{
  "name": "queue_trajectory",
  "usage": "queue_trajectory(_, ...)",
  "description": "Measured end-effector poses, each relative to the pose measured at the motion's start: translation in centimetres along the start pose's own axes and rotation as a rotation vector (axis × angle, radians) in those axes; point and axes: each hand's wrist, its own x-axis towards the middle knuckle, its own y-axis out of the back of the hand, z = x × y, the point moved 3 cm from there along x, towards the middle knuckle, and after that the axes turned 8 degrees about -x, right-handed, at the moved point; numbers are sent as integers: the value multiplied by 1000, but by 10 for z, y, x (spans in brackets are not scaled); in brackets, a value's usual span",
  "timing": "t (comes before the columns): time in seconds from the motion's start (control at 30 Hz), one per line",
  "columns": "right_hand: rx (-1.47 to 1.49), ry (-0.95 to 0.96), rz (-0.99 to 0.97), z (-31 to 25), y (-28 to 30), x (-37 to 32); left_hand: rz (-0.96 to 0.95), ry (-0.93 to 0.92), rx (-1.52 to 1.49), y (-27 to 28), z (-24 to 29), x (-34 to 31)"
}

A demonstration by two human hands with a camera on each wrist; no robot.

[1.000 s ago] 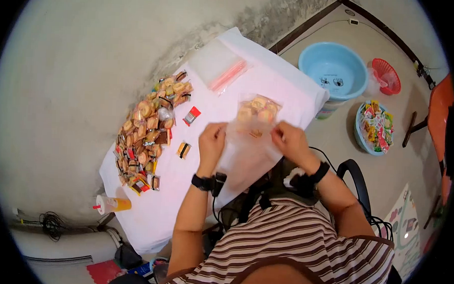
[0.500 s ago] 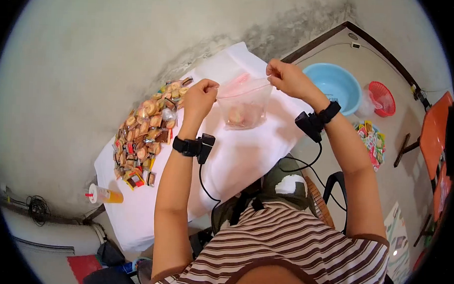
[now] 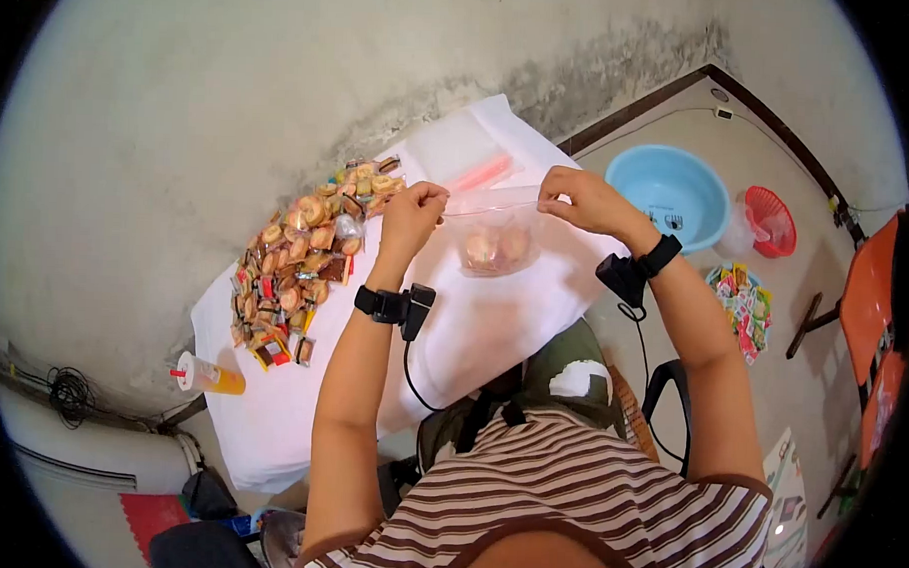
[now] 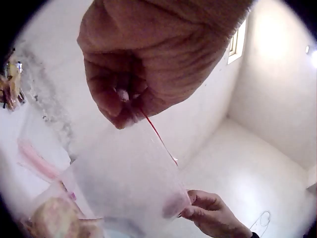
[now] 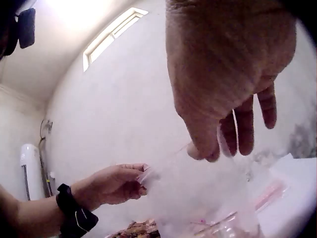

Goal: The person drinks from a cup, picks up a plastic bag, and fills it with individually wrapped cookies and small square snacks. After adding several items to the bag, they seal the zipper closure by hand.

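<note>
A clear zip bag (image 3: 501, 248) with a red line along its mouth hangs over the white-covered table. Several round biscuits (image 3: 484, 250) show through the plastic at its bottom. My left hand (image 3: 409, 222) pinches one top corner between thumb and fingers, also seen close up in the left wrist view. The opposite corner is pinched by my right hand (image 3: 585, 200); in the right wrist view, its other fingers (image 5: 245, 129) extend loosely. The bag's mouth is stretched between both hands.
Left of the bag lies a big pile of wrapped biscuits (image 3: 296, 248). Flat plastic bags (image 3: 449, 154) with pink edges lie behind. An orange drink cup (image 3: 211, 376) stands at the table's left edge. On the right are a blue basin (image 3: 668, 196) and a red basket (image 3: 772, 223).
The bag was low over the table near my body, mouth towards me; both hands have raised it and moved it away, and it now hangs with the biscuits below. Lately the right hand has dropped slightly.
</note>
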Motion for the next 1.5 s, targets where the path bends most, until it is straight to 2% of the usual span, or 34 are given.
queue_trajectory(0.03,137,-72,22,2,0,0,3,-2,0,1,3,-2)
queue_trajectory(0.07,135,-70,22,2,-2,-1,-34,25,-50,1,4,-4)
queue_trajectory(0.13,370,-256,99,9,-6,-4,-71,50,-99,2,4,-12)
queue_trajectory(0.2,370,-263,146,13,-11,-8,-108,-104,-150,2,4,-19)
queue_trajectory(0.33,386,-283,219,18,-18,-13,-88,-128,-193,2,-9,-24)
queue_trajectory(0.43,409,-288,235,15,-18,-14,-32,-30,-185,1,-8,-26)
queue_trajectory(0.67,431,-311,294,16,-24,-15,10,53,-108,-2,-5,-26)
queue_trajectory(0.97,363,-256,321,5,-19,-10,50,8,-20,5,-1,-32)
queue_trajectory(1.17,374,-266,357,-8,-12,-4,126,-127,39,16,2,-38)
queue_trajectory(1.23,399,-304,311,-14,-9,-3,140,-216,66,19,0,-38)
queue_trajectory(1.37,406,-278,274,-7,-23,0,168,-210,126,21,1,-48)
queue_trajectory(1.43,467,-314,237,-7,-27,0,140,-141,104,20,-3,-50)
queue_trajectory(1.5,451,-294,243,-7,-27,1,156,-167,97,20,-6,-51)
